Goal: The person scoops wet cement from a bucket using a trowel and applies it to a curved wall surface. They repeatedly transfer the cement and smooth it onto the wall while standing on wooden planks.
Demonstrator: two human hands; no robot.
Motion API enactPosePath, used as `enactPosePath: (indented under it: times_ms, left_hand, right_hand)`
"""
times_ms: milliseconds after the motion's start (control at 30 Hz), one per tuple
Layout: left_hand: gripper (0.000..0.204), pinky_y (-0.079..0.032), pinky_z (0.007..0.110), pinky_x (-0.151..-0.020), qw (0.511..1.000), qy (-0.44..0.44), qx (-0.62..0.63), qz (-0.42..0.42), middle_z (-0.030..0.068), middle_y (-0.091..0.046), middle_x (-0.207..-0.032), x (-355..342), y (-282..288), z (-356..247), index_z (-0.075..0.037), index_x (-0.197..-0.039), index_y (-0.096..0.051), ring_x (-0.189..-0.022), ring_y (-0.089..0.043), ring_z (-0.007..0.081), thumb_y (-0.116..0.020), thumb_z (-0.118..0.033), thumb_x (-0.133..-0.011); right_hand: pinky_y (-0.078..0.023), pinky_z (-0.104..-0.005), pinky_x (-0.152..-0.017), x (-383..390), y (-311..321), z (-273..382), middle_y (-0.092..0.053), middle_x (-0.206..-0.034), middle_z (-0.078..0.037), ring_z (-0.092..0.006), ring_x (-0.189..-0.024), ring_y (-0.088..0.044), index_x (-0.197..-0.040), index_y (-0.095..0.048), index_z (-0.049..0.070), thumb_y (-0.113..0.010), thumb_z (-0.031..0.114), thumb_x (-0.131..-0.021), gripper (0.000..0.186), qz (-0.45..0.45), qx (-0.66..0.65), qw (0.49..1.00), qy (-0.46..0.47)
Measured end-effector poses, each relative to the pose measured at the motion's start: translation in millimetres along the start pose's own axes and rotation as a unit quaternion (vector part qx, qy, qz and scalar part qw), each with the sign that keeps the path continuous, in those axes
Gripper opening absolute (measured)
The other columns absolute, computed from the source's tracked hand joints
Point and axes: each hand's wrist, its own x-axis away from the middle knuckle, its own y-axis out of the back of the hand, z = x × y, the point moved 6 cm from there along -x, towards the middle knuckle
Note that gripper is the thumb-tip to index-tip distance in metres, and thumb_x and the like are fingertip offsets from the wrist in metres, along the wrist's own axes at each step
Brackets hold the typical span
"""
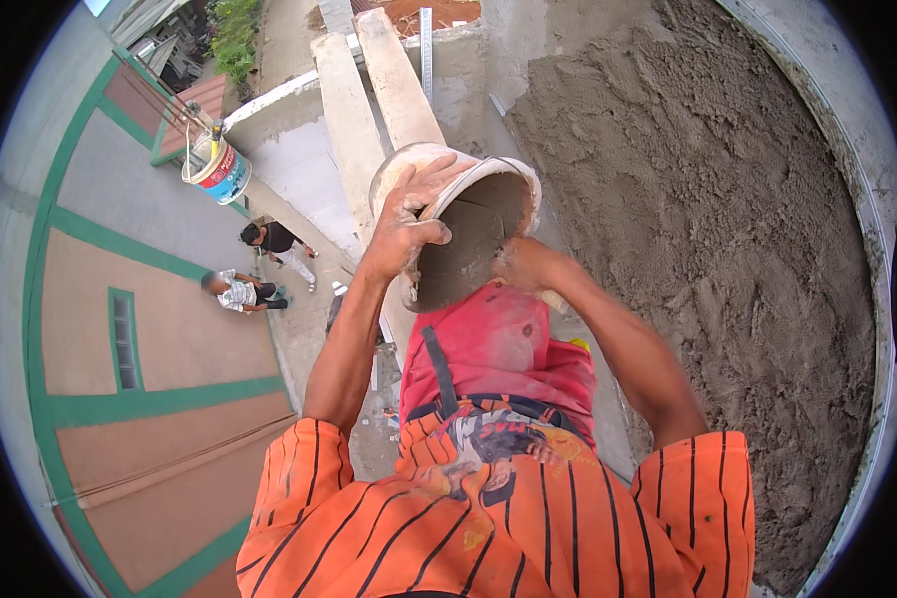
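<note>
A mortar-stained white bucket [521, 171] is tilted on its side in front of me, its mouth turned toward my body. Grey wet mortar [463, 244] coats its inner wall. My left hand [416, 214] grips the bucket at its left rim, fingers spread along the outside and thumb at the mouth. At the lower right of the mouth, my right hand [521, 264] is closed with the fingers curled into the opening. Whatever it grips there is hidden by the hand. Both forearms are bare below orange striped sleeves.
Rough wet mortar [708, 269] covers the wall on the right, edged by a metal strip [872, 249]. Two planks [399, 80] extend beyond the bucket. Another bucket [217, 171] with tools hangs at left near rebar. Two people [281, 249] are far below beside a green-trimmed building [159, 339].
</note>
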Motion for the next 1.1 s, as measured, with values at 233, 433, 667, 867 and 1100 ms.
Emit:
enactPosePath:
  times_ms: [233, 433, 667, 867, 1100]
  left_hand:
    - [0.091, -0.012, 0.041, -0.116, 0.982, -0.027, 0.152, -0.112, 0.0196, -0.053, -0.138, -3, 38, -58, 0.007, -0.131, -0.055, -0.138, -0.037, 0.0305, -0.065, -0.025, -0.046]
    - [0.072, -0.044, 0.031, -0.094, 0.943, -0.028, 0.183, -0.275, 0.0138, -0.062, -0.115, 14, 63, -65, 0.009, -0.13, -0.052, -0.103, -0.059, 0.0219, -0.067, -0.019, -0.065]
    - [0.067, -0.045, 0.031, -0.094, 0.911, -0.013, 0.163, -0.379, 0.0149, -0.063, -0.115, 42, 71, -18, 0.008, -0.128, -0.053, -0.103, -0.06, 0.0226, -0.065, -0.017, -0.067]
    - [0.063, -0.048, 0.033, -0.094, 0.844, 0.032, 0.278, -0.457, 0.0159, -0.062, -0.115, 79, 110, 35, 0.006, -0.133, -0.048, -0.102, -0.062, 0.0248, -0.053, -0.003, -0.071]
    - [0.047, -0.048, 0.026, -0.074, 0.84, 0.077, 0.236, -0.482, 0.0067, -0.063, -0.095, 98, 120, 87, 0.004, -0.114, -0.061, -0.079, -0.059, 0.0152, -0.055, 0.0, -0.068]
  right_hand:
    - [-0.05, -0.0318, -0.05, 46, 29, 65, -0.063, -0.076, -0.013, -0.017, -0.055, -0.06, -0.133, -0.041, -0.004, -0.066, 0.022, -0.084, 0.06, -0.015, -0.463, 0.886, 0.012]
    - [-0.049, -0.0317, -0.051, 55, 77, 77, -0.061, -0.075, -0.006, -0.0121, -0.057, -0.057, -0.097, -0.057, -0.002, -0.062, 0.016, -0.082, 0.025, -0.042, -0.545, 0.835, 0.058]
    - [-0.049, -0.0461, -0.068, 10, 78, 53, -0.063, -0.077, -0.026, -0.04, -0.073, -0.065, -0.094, -0.062, -0.004, -0.064, 0.024, -0.08, 0.031, -0.234, -0.134, 0.963, 0.009]
    - [-0.05, -0.045, -0.071, 43, 123, 84, -0.067, -0.083, -0.022, -0.0404, -0.078, -0.065, -0.093, -0.065, 0.0, -0.066, 0.023, -0.079, 0.027, -0.27, -0.093, 0.957, 0.043]
    - [-0.051, -0.0244, -0.049, 69, 211, 60, -0.066, -0.075, -0.006, -0.0099, -0.06, -0.064, -0.098, -0.065, -0.002, -0.065, 0.02, -0.086, 0.025, -0.056, -0.517, 0.848, 0.104]
